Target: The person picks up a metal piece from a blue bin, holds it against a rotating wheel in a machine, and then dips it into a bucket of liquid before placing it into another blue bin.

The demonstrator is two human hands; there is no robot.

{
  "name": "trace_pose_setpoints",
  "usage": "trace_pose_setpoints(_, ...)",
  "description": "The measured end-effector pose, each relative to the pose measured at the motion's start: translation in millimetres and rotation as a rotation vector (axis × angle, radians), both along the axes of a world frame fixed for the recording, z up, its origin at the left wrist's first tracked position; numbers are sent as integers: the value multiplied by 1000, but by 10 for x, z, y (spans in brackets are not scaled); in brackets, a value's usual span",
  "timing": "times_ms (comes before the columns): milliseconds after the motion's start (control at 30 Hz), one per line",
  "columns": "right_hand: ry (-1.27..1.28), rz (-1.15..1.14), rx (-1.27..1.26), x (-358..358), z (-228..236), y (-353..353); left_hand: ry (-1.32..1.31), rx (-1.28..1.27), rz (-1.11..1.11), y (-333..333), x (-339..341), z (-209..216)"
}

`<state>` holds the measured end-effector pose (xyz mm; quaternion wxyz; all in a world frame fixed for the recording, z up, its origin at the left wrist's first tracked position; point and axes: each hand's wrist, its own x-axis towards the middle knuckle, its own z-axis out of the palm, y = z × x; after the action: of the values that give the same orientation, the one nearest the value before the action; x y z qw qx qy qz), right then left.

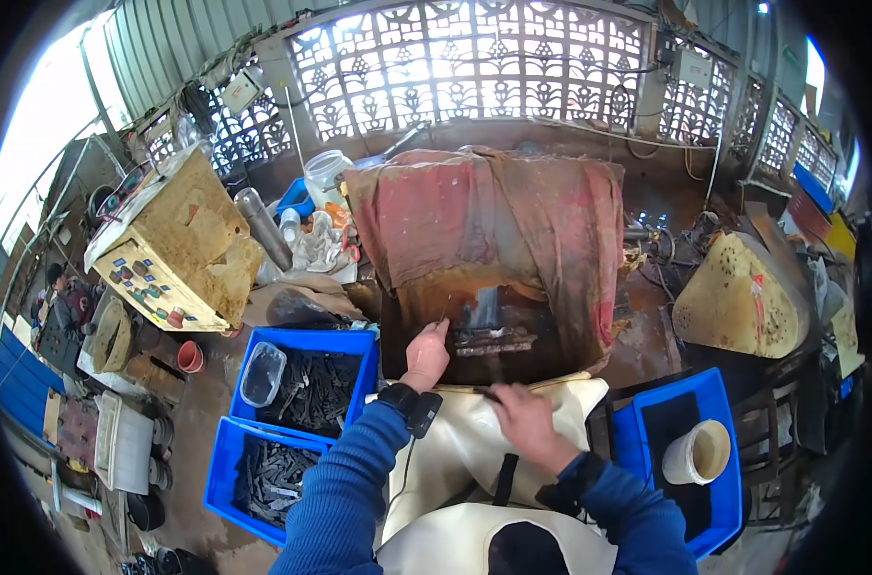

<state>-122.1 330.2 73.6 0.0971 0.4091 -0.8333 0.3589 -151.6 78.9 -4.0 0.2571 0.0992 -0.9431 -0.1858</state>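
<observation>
My left hand (428, 356) reaches into the front opening of a machine draped with a red-brown cloth (484, 206). Its fingers are pinched together near the left side, and something thin seems to stick up from the fingertips, too small to name. Inside the opening is a grey wheel-like face (482, 309) above a wet, rusty ledge (495, 343). Over the cream apron (436, 465) on my lap, my right hand (530, 424) is curled and smeared by motion. A small dark piece (491, 394) shows at its fingertips, at the opening's front edge.
On the left stand two blue bins (371, 369) of dark metal strips, one with a clear plastic tub (263, 375). A blue bin (733, 460) with a whitish bucket (697, 452) is on the right. A stained control cabinet (182, 240) stands farther left; a person (62, 302) is beyond.
</observation>
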Motion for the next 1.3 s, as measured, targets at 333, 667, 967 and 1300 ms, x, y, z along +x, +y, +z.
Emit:
trace_pose_setpoints(333,-27,164,139,199,-225,358,-344,-151,-132,-101,-174,-228)
trace_pose_setpoints(667,-970,144,-132,-225,-193,139,-579,-111,-143,-99,-190,-320)
trace_pose_setpoints(967,-1546,249,-1154,-1196,-529,-295,68,23,-44,483,46,694)
trace_pose_setpoints(1300,-1571,143,-1407,-765,-391,-452,46,-274,-79,1048,276,599)
